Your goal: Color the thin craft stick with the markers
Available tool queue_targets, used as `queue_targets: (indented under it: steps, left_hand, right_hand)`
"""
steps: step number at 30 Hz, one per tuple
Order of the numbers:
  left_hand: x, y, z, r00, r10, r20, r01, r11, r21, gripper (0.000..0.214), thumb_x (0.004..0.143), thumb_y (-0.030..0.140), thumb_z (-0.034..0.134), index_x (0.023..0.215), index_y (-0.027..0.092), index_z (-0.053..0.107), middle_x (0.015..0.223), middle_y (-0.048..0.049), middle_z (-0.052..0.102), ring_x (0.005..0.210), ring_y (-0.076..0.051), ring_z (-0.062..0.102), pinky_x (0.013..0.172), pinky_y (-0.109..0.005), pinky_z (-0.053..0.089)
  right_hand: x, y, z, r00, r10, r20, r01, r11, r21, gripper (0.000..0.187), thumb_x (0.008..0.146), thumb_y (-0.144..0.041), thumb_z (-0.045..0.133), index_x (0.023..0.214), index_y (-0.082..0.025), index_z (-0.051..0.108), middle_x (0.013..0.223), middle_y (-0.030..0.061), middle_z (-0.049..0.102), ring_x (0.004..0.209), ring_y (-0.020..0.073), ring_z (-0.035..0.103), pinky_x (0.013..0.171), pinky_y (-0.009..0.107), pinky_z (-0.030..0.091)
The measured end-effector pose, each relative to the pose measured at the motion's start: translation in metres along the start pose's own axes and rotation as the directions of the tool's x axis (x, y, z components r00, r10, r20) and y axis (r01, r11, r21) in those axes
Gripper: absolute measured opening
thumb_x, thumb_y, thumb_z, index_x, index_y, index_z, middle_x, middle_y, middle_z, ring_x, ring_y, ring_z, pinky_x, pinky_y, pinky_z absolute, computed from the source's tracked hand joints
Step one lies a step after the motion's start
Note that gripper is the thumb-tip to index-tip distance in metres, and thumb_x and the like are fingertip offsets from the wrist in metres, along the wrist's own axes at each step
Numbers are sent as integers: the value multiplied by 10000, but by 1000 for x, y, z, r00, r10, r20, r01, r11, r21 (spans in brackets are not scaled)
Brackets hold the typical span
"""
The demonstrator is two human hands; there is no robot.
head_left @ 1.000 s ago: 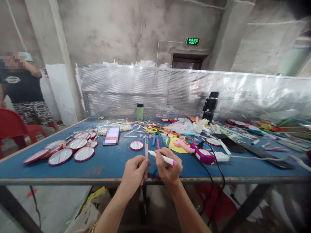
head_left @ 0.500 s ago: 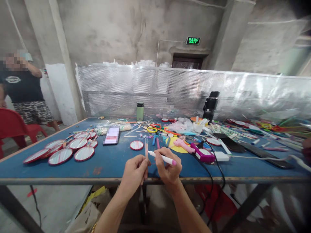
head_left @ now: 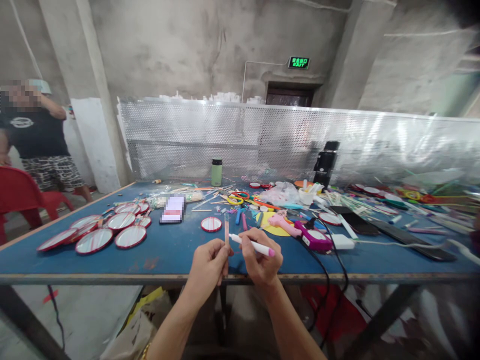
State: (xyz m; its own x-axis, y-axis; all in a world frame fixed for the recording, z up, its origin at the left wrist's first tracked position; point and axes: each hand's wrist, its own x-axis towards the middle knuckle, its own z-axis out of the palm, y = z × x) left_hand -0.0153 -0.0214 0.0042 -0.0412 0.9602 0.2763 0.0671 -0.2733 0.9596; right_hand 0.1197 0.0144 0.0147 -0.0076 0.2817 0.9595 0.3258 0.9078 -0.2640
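My left hand (head_left: 208, 263) is closed on a thin flat wooden stick (head_left: 226, 231), held upright near the table's front edge. The stick's upper end looks bluish. In my right hand (head_left: 261, 257) is a white marker with a pink end (head_left: 257, 246), gripped like a pen. Its tip points left, close to the stick; whether it touches I cannot tell. Just beyond my hands, a small round white disc with a red rim (head_left: 211, 224) lies on the blue table (head_left: 168, 255).
Several larger red-rimmed discs (head_left: 130, 236) lie at left, near a phone (head_left: 172, 209). Behind stand a green bottle (head_left: 216, 172) and a perforated metal screen (head_left: 187, 130). A pink glue gun (head_left: 282, 222), a purple device (head_left: 313, 236) and cables lie right. A person (head_left: 33, 130) stands far left.
My right hand and the marker have shifted very slightly to the right. The left hand and the stick look the same.
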Motion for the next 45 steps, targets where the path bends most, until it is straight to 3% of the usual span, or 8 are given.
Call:
queue_targets:
  steps: [7,18,31,40,45]
  left_hand:
    - [1,-1,0,1000,18,4,-18,999,27,373,881,510,554,709,180,591,431,58,510,307,-72,385,354,-179,271]
    - [1,-3,0,1000,12,-4,-12,1000,-1,359,865,498,577,711,176,607,415,55,515,296,-73,386,349,-180,260]
    - [1,-1,0,1000,24,-4,-24,1000,14,364,875,499,554,690,186,577,415,61,497,306,-75,377,354,-183,265]
    - [1,-2,0,1000,10,2,-10,1000,-1,346,859,486,554,742,168,621,417,61,510,290,-72,380,347,-177,255]
    - [0,-1,-1,1000,-4,2,4,1000,-28,349,851,501,577,738,172,617,415,61,515,286,-73,384,343,-176,256]
  right_hand:
    - [1,-2,0,998,-30,61,28,999,28,183,922,-107,542,795,-195,640,644,-22,649,533,96,581,541,223,434]
    - [2,-2,-2,1000,-15,1,15,1000,11,191,920,-111,538,779,-188,642,635,-13,637,511,101,572,516,231,429]
    - [0,3,1,997,-39,67,38,999,19,189,913,-106,547,770,-200,627,634,-27,631,518,91,547,538,224,423]
    - [0,-1,-1,999,-48,-25,46,997,-55,195,918,-110,537,767,-193,629,611,-25,614,505,99,551,520,234,420]
    - [0,0,-1,999,-46,-8,46,998,-41,194,920,-116,534,771,-191,633,611,-19,614,508,107,552,518,240,424]
